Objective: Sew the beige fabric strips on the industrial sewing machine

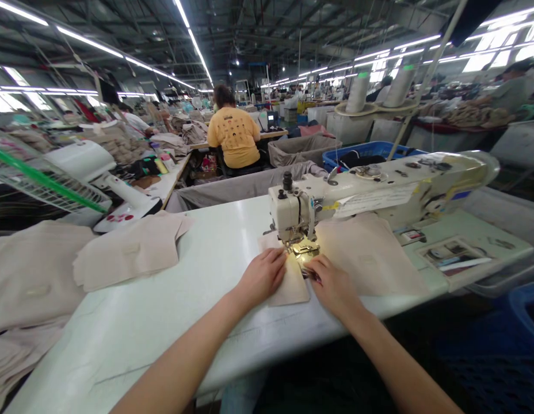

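Note:
A white sewing machine (292, 211) stands on the pale green table, its lamp lighting the needle area. Under its head lies a beige fabric piece (293, 290). My left hand (267, 273) rests on this fabric left of the needle, fingers stretched out and lying flat. At the right of the brass-coloured metal plate (305, 249), my right hand (330, 282) has its fingers curled in a pinch; what is between them is hidden. A larger beige panel (370, 259) with a small tab lies beyond my right hand, partly under the machine arm.
Beige panels (129, 250) are piled on the table's left side. A white fan (83, 164) stands behind them. Two thread cones (357, 95) rise behind the machine. A tray of small tools (454, 256) sits at right. A person in a yellow shirt (233, 135) sits ahead.

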A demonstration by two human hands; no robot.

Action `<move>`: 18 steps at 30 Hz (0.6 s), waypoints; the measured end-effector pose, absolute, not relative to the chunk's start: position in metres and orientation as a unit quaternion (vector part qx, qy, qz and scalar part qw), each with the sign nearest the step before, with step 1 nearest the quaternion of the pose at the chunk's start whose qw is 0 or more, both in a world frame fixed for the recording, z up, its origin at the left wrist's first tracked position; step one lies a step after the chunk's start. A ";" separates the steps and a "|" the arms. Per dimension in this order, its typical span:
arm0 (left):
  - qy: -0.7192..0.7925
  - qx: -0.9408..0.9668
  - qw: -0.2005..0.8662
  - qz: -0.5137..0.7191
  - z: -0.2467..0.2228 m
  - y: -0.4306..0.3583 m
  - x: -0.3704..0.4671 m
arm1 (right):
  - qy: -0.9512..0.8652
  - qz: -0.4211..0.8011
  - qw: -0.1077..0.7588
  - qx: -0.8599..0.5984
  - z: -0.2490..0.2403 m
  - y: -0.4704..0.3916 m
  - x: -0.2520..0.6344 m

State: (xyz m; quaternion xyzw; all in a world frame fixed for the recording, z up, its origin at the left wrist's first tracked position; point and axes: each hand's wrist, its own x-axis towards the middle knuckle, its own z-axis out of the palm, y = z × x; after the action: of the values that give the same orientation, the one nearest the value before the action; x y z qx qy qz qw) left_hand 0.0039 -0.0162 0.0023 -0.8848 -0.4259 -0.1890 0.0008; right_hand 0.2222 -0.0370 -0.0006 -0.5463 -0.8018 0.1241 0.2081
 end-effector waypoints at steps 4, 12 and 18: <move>-0.418 -0.887 -0.004 -0.196 0.002 -0.017 0.003 | -0.801 0.106 0.199 -0.554 -0.007 -0.048 0.226; -0.405 -0.893 0.000 -0.195 -0.006 -0.015 0.000 | -0.810 0.085 0.186 -0.550 -0.016 -0.050 0.224; -0.398 -0.896 0.000 -0.196 -0.004 -0.016 0.001 | -0.808 0.088 0.186 -0.552 -0.018 -0.050 0.223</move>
State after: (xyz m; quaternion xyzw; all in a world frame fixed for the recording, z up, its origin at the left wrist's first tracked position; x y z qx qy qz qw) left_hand 0.0005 -0.0158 -0.0040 -0.8962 -0.3980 -0.1959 0.0001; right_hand 0.2232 -0.0496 -0.0182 -0.5525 -0.8078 0.0875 0.1861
